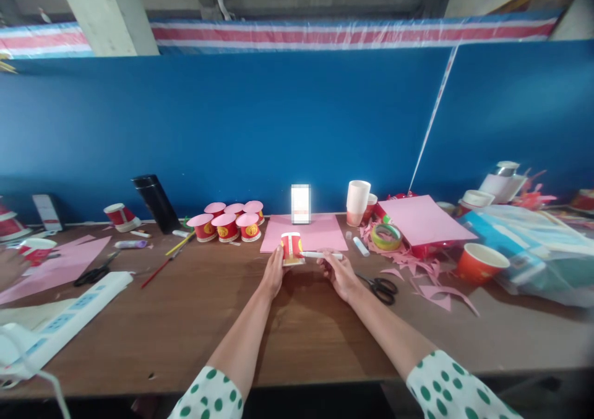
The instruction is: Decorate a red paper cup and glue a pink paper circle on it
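Observation:
My left hand (273, 272) is closed around a small red-and-white paper cup (291, 246) with a yellow mark on its side, held above the table. Between the fingers of my right hand (340, 273) is a slim white pen (322, 255), roughly level, its tip at the cup's right side near the lower edge. I cannot tell whether the tip touches the cup. Behind the cup lie pink paper sheets (325, 230) with a pale upright rectangle (301, 203), blurred out, at their back. Black-handled scissors (383, 289) lie beside my right wrist.
Several red cups with pink discs on top (226, 226) stand back left, near a black flask (155, 203). A white cup stack (358, 202), green tape roll (386, 236), pink scraps and an orange cup (481, 263) are rightward. A power strip (74, 320) lies left.

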`<state>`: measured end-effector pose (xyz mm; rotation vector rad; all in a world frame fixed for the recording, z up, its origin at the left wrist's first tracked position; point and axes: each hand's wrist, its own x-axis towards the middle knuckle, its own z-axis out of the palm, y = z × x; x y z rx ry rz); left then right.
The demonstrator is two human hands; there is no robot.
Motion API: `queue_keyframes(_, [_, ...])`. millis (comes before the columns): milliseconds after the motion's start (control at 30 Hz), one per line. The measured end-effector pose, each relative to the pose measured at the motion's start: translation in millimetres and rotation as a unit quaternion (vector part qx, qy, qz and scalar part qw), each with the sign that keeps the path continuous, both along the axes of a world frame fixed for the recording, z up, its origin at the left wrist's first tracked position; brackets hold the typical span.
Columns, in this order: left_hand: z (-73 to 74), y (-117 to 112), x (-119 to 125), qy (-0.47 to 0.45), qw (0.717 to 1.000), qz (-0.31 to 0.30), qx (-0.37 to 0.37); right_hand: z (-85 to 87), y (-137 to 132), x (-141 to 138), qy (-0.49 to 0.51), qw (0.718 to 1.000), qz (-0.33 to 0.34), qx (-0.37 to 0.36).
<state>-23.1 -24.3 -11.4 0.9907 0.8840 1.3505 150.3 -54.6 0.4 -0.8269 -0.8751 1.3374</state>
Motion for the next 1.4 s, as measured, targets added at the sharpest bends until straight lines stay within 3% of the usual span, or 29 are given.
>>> queue_keyframes(400, [2.2,0.3,1.9,0.016,1.000,0.021,-0.003,-2.5,1.5,-0.1,-0.003,1.000,-0.003,-0.005])
queue_keyframes(1400, [3.3,-3.1,0.6,0.057,0.998,0.007,0.010,-1.1,-0.5,-1.0,-0.039,0.999,0.004,0.007])
